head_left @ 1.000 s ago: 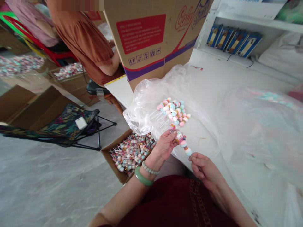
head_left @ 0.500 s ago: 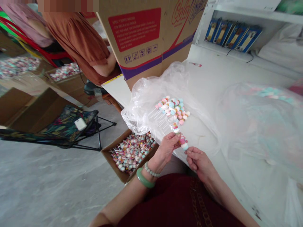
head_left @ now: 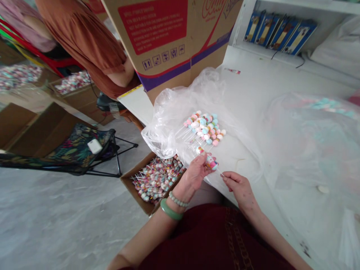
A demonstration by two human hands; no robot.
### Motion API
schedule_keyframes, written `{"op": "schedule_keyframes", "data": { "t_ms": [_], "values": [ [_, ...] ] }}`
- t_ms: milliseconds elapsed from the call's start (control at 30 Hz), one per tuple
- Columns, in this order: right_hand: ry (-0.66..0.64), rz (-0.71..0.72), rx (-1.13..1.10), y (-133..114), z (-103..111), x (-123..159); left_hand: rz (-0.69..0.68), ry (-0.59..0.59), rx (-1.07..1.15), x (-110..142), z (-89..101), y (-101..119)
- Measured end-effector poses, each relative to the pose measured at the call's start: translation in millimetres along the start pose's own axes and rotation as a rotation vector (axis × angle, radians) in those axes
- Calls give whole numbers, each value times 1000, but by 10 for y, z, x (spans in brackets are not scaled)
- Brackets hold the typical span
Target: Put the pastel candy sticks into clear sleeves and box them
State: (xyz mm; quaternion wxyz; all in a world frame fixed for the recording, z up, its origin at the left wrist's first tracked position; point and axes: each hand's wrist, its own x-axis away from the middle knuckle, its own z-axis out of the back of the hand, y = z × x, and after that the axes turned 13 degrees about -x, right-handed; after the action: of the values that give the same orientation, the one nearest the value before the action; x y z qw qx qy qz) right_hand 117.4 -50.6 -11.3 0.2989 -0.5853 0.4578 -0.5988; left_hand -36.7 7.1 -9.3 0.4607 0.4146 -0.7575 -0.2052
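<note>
My left hand (head_left: 198, 170) is closed around a marshmallow lollipop (head_left: 211, 162) in a clear wrapper with a pink and multicoloured print. The lollipop's thin white stick (head_left: 221, 174) points toward my right hand (head_left: 236, 183), whose thumb and fingers pinch its end. Just beyond lies a bunch of marshmallow lollipops (head_left: 206, 125), pink, white and blue, on a clear plastic bag (head_left: 168, 108). Their sticks point toward me and to the left.
An open carton (head_left: 132, 187) full of wrapped lollipops sits below the table's left edge. A large cardboard box (head_left: 165, 37) stands at the back. Clear plastic bagging (head_left: 295, 135) covers the right side. A folding chair (head_left: 75, 144) and a seated co-worker (head_left: 87, 41) are at left.
The lollipop's pale end, bare beside my right fingers before, now lies inside the printed wrapper. A length of stick now shows between it and my right hand. The view has shifted slightly.
</note>
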Motion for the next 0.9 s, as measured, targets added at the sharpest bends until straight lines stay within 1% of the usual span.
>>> {"op": "schedule_keyframes", "data": {
  "t_ms": [67,133,200,300,400,467,533,600,667,767,833,900],
  "values": [
    [-38,-44,-17,25,29,15,-14,48,58,-46,22,38],
    [-45,-50,-7,20,10,16,-56,82,73,-64,-14,34],
    [-18,1,28,-14,-48,0,-108,90,42,-49,-94,-11],
    [-13,101,33,-71,-147,-39,-139,40,21,2,-212,-117],
    [-44,105,18,-56,-153,-57,-87,-38,48,31,-229,-181],
    [-58,77,63,-5,-95,-52,-53,-30,42,31,-188,-180],
    [-37,89,125,43,-30,-45,-55,14,-11,22,-143,-164],
    [-17,137,183,59,-5,-47,-93,42,-114,8,-123,-159],
    [-31,182,248,43,-32,-64,-105,32,-197,-2,-136,-176],
    [-62,273,352,12,-102,-111,-41,-49,-165,2,-180,-207],
    [-64,390,407,18,-107,-141,26,-129,-123,19,-191,-201],
    [-70,506,469,39,-68,-155,66,-172,-112,36,-178,-172]
  ]
}}
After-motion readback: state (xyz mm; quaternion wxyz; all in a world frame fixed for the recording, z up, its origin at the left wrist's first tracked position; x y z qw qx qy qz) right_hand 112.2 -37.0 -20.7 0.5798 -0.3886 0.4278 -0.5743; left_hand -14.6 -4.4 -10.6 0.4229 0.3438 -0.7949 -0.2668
